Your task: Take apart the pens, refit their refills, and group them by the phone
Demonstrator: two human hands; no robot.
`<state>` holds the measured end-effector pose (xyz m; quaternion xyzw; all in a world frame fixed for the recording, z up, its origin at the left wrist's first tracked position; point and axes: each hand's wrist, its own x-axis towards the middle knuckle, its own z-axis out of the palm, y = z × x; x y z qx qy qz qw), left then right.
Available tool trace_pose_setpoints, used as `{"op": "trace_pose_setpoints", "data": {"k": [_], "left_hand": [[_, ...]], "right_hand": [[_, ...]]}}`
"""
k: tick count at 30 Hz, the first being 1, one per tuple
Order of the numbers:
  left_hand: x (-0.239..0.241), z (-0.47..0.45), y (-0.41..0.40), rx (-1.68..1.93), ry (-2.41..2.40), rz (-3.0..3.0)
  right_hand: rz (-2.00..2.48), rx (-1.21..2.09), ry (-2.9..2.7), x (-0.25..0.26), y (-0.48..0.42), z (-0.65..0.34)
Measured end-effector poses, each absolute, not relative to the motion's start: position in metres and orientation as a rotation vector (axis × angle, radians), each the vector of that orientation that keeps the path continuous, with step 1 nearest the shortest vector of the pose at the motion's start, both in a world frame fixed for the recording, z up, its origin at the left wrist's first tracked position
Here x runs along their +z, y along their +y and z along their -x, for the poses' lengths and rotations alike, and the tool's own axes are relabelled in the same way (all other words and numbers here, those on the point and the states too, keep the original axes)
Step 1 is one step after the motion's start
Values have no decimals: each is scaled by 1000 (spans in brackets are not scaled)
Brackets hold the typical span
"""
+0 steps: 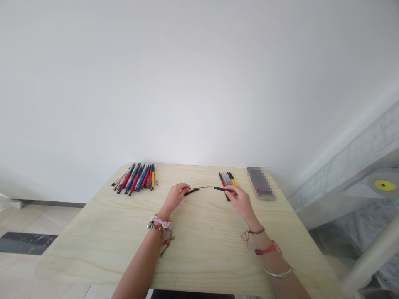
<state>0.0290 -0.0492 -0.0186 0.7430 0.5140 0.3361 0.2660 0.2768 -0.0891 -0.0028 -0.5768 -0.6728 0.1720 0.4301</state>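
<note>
My left hand (176, 197) pinches a thin dark pen refill (199, 188), which points right. The refill's far end looks lighter and coiled, perhaps a spring, but it is too small to be sure. Closed around a short black pen barrel (220, 189) is my right hand (242, 201). The barrel's end faces the refill's end, with a small gap between them. Just beside my left fingertips, a black pen part (192, 192) lies on the table, partly hidden by them.
On the wooden table (205, 249), a pile of red, blue, yellow and clear pens (136, 178) lies at back left. Behind my right hand are several more pens (227, 178). A phone (261, 183) lies at back right. A white wall (199, 83) borders the far edge.
</note>
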Motion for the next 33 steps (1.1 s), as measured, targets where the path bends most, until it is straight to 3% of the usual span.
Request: {"op": "trace_pose_setpoints", "data": {"k": [23, 33], "left_hand": [[-17, -31, -51, 852, 1362, -2117], [-16, -32, -53, 870, 1322, -2052]], "right_hand": [[1241, 337, -1738, 4, -94, -274], [1242, 688, -1434, -1, -92, -273]]}}
